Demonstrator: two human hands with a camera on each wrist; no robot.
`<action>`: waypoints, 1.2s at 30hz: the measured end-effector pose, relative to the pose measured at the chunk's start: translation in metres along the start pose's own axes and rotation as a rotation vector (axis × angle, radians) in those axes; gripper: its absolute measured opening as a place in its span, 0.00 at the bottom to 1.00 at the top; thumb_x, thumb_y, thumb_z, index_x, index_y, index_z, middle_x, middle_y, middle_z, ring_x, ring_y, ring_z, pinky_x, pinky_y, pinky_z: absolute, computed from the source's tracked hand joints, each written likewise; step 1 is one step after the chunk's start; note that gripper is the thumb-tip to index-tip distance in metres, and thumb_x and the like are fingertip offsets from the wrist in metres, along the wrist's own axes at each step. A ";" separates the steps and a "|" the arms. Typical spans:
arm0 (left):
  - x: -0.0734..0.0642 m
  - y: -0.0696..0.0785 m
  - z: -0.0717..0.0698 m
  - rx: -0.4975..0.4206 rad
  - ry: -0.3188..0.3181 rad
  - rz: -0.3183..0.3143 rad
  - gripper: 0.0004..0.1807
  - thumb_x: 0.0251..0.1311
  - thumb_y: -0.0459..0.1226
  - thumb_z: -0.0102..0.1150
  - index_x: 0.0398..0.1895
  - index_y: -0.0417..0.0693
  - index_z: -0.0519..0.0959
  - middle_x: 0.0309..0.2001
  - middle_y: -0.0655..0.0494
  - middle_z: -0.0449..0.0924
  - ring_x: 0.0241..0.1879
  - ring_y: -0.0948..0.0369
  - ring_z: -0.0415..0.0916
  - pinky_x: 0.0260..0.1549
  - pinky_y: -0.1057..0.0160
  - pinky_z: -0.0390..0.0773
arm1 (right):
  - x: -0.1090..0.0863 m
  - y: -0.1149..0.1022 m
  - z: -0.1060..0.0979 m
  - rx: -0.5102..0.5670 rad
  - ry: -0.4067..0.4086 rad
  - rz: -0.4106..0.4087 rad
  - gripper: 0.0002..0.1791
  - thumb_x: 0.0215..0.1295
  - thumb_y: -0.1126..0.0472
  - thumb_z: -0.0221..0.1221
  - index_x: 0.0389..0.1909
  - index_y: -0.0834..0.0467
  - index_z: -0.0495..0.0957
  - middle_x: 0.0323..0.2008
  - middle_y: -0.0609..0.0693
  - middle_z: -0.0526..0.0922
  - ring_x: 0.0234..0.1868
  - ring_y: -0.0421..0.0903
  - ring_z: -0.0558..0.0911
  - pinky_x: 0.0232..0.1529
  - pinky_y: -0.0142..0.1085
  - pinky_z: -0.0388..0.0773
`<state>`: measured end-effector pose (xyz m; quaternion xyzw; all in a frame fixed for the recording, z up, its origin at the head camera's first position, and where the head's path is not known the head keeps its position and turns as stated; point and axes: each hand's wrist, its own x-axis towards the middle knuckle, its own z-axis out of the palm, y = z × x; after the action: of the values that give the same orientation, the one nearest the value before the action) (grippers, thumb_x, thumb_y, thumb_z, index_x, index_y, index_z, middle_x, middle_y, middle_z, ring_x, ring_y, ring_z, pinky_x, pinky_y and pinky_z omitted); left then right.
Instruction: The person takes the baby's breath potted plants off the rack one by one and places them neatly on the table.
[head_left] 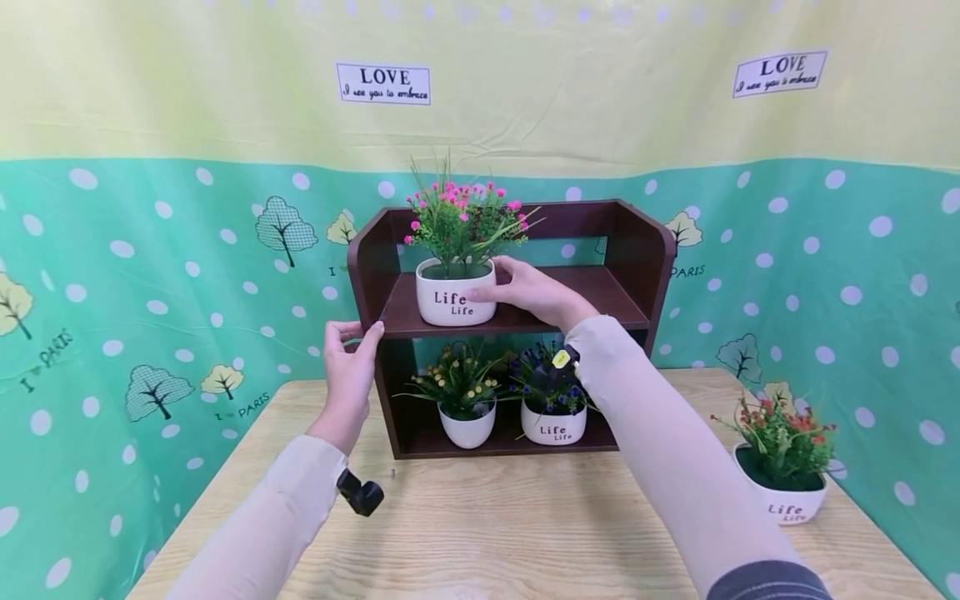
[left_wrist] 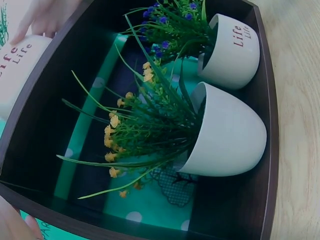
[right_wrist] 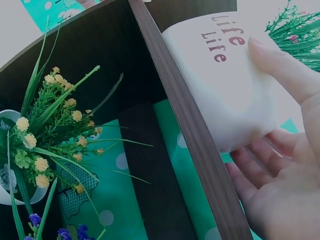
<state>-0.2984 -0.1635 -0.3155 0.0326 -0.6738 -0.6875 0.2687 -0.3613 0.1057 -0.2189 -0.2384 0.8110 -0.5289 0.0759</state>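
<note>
My right hand [head_left: 536,292] grips the right end of a white oval flower pot [head_left: 442,310] with "Life" lettering and pink artificial flowers. Its thumb lies on the front face, while the fingers go round the back. The pot stands upright on the left part of the upper board of a dark brown two-tier shelf [head_left: 570,292]. At the shelf's left side, my left hand [head_left: 351,367] holds the side panel, thumb at its front edge and fingers along the outside. In the right wrist view the white pot [right_wrist: 225,95] shows over the board's edge, with the right thumb near the lettering.
On the lower tier stand a white pot of yellow flowers [head_left: 467,425] and a white pot of blue flowers [head_left: 553,427]. A pot of red flowers [head_left: 797,502] sits on the wooden table [head_left: 510,533] at the right. A patterned curtain [head_left: 187,275] hangs behind.
</note>
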 end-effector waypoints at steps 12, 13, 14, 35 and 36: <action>0.001 0.001 -0.001 0.005 0.000 -0.011 0.17 0.67 0.49 0.62 0.48 0.54 0.68 0.52 0.55 0.67 0.46 0.57 0.65 0.44 0.60 0.72 | -0.006 0.001 -0.002 0.035 0.015 -0.014 0.48 0.58 0.47 0.72 0.73 0.56 0.58 0.59 0.51 0.76 0.60 0.47 0.75 0.67 0.44 0.63; 0.001 0.001 -0.001 0.005 -0.002 -0.010 0.18 0.67 0.49 0.63 0.49 0.54 0.68 0.52 0.55 0.67 0.46 0.57 0.65 0.44 0.59 0.72 | -0.008 0.001 -0.003 0.031 0.020 -0.014 0.49 0.57 0.46 0.73 0.74 0.56 0.57 0.59 0.51 0.76 0.60 0.47 0.75 0.67 0.44 0.63; 0.001 0.001 -0.001 0.004 -0.002 -0.008 0.18 0.67 0.49 0.62 0.49 0.53 0.68 0.52 0.55 0.67 0.46 0.57 0.65 0.44 0.59 0.72 | -0.008 0.001 -0.004 0.025 0.022 -0.013 0.50 0.57 0.45 0.73 0.74 0.56 0.57 0.59 0.51 0.76 0.60 0.46 0.75 0.68 0.45 0.63; 0.000 0.003 -0.001 -0.011 -0.009 -0.002 0.18 0.67 0.48 0.62 0.48 0.51 0.68 0.49 0.54 0.67 0.44 0.57 0.66 0.40 0.61 0.71 | -0.048 -0.005 -0.023 -0.064 0.029 -0.056 0.41 0.59 0.41 0.70 0.66 0.54 0.65 0.55 0.50 0.80 0.57 0.47 0.79 0.66 0.48 0.65; 0.000 0.003 -0.001 -0.015 -0.011 -0.002 0.18 0.68 0.48 0.62 0.49 0.50 0.67 0.49 0.54 0.67 0.44 0.56 0.66 0.40 0.61 0.71 | -0.050 -0.005 -0.025 -0.075 0.036 -0.055 0.41 0.58 0.41 0.70 0.66 0.54 0.66 0.55 0.50 0.80 0.56 0.46 0.79 0.66 0.49 0.65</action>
<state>-0.2973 -0.1646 -0.3127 0.0278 -0.6701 -0.6929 0.2646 -0.3251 0.1475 -0.2101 -0.2536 0.8246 -0.5042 0.0379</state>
